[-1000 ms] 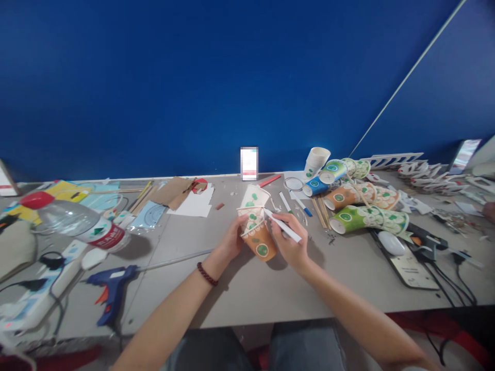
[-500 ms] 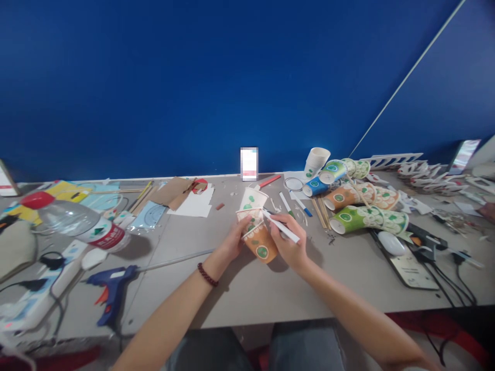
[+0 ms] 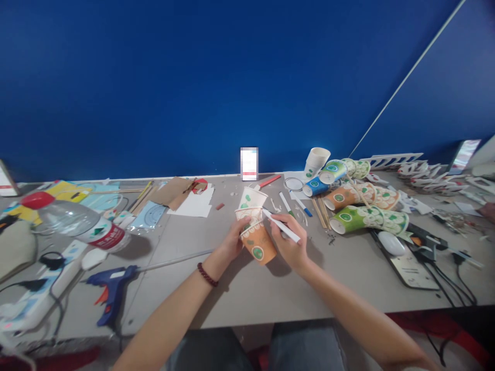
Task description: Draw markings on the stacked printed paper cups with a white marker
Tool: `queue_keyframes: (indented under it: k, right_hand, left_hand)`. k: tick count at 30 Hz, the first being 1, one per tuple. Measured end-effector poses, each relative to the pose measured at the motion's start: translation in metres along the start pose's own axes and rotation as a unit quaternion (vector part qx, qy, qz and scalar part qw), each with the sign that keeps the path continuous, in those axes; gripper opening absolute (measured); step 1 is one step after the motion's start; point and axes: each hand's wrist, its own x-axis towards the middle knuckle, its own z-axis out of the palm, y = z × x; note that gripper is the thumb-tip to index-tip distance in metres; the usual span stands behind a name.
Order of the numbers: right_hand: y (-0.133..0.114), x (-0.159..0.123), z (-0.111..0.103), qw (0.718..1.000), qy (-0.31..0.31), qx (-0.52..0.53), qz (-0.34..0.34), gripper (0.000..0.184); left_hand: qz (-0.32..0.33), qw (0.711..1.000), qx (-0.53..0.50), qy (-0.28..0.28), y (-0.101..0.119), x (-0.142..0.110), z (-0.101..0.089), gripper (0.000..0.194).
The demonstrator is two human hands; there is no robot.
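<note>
My left hand point(image 3: 232, 241) is wrapped round the left side of a joined set of paper cups. Its near part is an orange paper cup point(image 3: 266, 243) with a green round emblem, tilted with its base towards me. Beyond it sit white paper cups point(image 3: 252, 198) with green spots and drawn curved outlines. Pinched in my right hand point(image 3: 291, 241) is a white marker pen point(image 3: 285, 229), its tip at the right side of the white cup near the rim. The fingers of my right hand are close to the orange cup; whether they touch it I cannot tell.
Joined decorated cups point(image 3: 367, 220) lie at right, before a stack of white cups point(image 3: 317, 161). Markers point(image 3: 286, 203) and wooden sticks point(image 3: 320, 212) lie nearer. At left are a blue glue gun point(image 3: 115, 289), a water bottle point(image 3: 81, 225) and a power strip point(image 3: 50, 281). A phone point(image 3: 249, 164) leans on the blue wall.
The joined cups have turned slightly in my left hand, and the green emblem has shifted a little to the left. The marker stays in my right hand, near the cup.
</note>
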Motion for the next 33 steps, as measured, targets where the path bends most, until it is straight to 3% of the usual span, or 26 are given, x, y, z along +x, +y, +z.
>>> queue_keyframes:
  k: [14, 24, 33]
  right_hand:
    - [0.0, -0.001, 0.001, 1.0, 0.002, 0.022, -0.008, 0.008]
    - [0.006, -0.006, 0.004, 0.999, -0.014, 0.042, 0.005, 0.009]
    - [-0.001, -0.001, 0.002, 0.999, -0.007, 0.004, -0.051, 0.01]
  left_hand:
    - [-0.035, 0.998, -0.019, 0.047, 0.002, 0.003, 0.0, 0.042]
    - [-0.007, 1.0, -0.003, -0.003, 0.001, 0.003, 0.0, 0.048]
    - [-0.036, 0.999, -0.004, 0.021, -0.002, 0.009, -0.007, 0.038]
